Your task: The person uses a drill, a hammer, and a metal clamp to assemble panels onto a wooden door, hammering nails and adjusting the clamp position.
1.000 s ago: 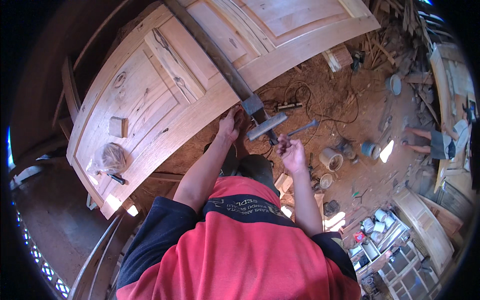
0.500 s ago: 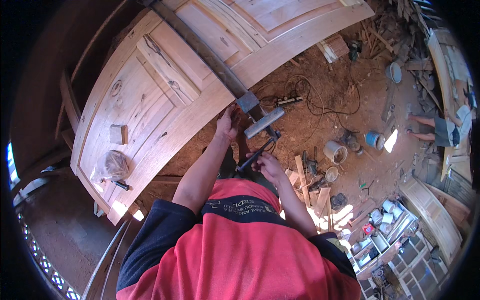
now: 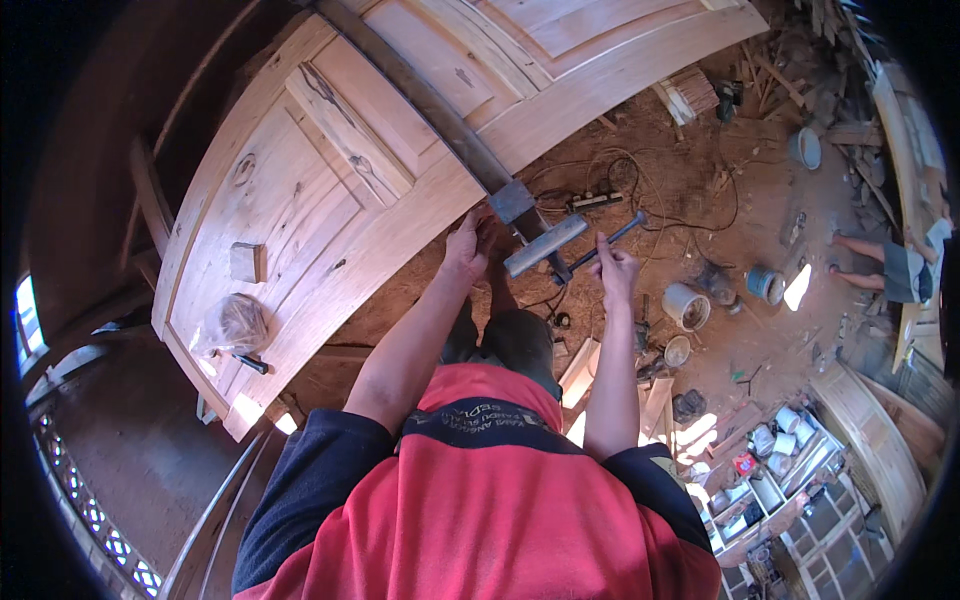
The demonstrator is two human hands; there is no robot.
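Note:
A long metal bar clamp (image 3: 455, 130) lies across a pale wooden panel door (image 3: 420, 215), its screw end sticking out past the door's near edge. My left hand (image 3: 466, 248) is at that edge, curled against the clamp beside its sliding jaw (image 3: 512, 202); the fingertips are partly hidden. Just right of it is the clamp's flat end block (image 3: 546, 246). My right hand (image 3: 614, 272) is closed, with fingers on the dark turning handle (image 3: 622, 232), which slants up to the right.
On the door lie a small wood block (image 3: 245, 262), a plastic bag (image 3: 238, 322) and a dark-handled tool (image 3: 250, 364). Cables (image 3: 640, 175), buckets (image 3: 687, 305) and wood scraps (image 3: 658, 405) litter the dirt floor at right. Another person's legs (image 3: 862, 262) show at far right.
My right hand has moved up and to the right, and the clamp handle has swung from pointing down-left to pointing up-right. My left hand stays by the clamp at the door edge.

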